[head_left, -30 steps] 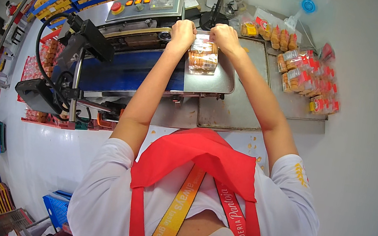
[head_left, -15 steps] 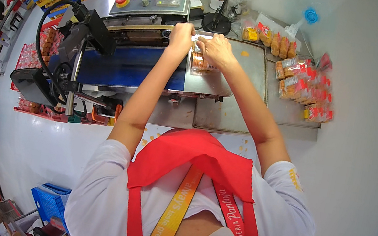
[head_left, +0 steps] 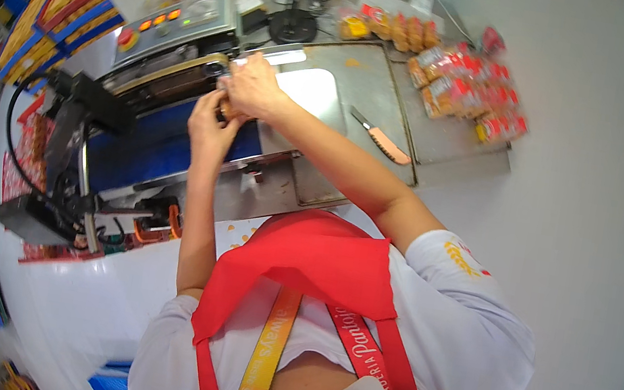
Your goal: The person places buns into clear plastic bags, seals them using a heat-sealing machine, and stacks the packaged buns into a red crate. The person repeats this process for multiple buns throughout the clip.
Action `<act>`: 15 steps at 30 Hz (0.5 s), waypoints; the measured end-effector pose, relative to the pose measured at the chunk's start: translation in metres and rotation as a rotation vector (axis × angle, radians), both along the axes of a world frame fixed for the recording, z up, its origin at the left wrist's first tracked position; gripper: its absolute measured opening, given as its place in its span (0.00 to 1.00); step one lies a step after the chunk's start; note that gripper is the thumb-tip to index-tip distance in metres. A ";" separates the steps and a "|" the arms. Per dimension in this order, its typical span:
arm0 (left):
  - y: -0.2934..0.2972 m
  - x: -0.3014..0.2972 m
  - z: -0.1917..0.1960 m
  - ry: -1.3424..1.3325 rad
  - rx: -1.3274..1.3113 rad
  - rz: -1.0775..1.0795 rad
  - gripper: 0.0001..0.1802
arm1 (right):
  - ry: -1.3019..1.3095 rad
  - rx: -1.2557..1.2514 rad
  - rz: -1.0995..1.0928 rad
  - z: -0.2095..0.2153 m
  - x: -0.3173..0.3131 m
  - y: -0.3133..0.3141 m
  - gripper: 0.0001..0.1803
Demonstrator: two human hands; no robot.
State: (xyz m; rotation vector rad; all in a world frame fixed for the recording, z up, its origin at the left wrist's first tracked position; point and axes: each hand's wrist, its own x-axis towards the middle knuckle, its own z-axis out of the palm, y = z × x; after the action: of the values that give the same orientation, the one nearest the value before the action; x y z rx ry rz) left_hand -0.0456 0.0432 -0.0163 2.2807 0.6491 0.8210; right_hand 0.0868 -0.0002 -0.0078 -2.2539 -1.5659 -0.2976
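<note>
Both my hands meet at the near end of the blue conveyor belt (head_left: 173,144), left of the steel plate. Between them is a clear bag of brown baked goods (head_left: 225,109), mostly hidden by my fingers. My left hand (head_left: 211,128) is curled round the bag from the near side, thumb and fingers closed on it. My right hand (head_left: 253,89) reaches across from the right and closes over its far end, next to the metal guide rail of the sealing machine. A utility knife (head_left: 387,143) with a peach-coloured handle lies on the metal table to the right.
The machine's control box (head_left: 171,26) with a red button stands at the back left. A black sensor arm (head_left: 89,107) overhangs the belt. Filled bags (head_left: 467,93) lie on the right of the table, near a black stand base (head_left: 293,26). Stacked crates (head_left: 63,17) stand far left.
My hands and the bag have moved left from the steel plate onto the belt's end. The left hand has come nearer me. The knife now shows, and the whole view has turned.
</note>
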 end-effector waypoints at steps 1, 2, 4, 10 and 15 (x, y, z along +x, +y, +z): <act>-0.001 -0.001 0.004 0.003 -0.047 0.005 0.29 | 0.081 0.012 -0.027 0.001 0.000 -0.003 0.23; 0.003 -0.004 0.004 0.005 -0.077 -0.002 0.28 | 0.147 0.056 0.022 -0.002 0.006 -0.005 0.23; 0.003 -0.005 0.003 0.001 -0.164 -0.029 0.26 | 0.279 0.148 0.129 -0.008 0.024 -0.011 0.23; 0.009 -0.018 0.011 0.058 -0.171 -0.014 0.26 | -0.118 0.363 -0.516 0.010 0.187 -0.196 0.12; 0.006 -0.028 0.027 0.202 0.241 0.113 0.26 | -0.391 -0.038 -0.899 -0.060 0.252 -0.338 0.11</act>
State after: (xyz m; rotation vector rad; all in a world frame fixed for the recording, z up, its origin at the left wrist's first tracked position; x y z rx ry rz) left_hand -0.0740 0.0490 0.0106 2.5894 0.8139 0.7620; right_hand 0.3387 -0.3382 -0.0682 -2.9214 -0.5741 -0.9900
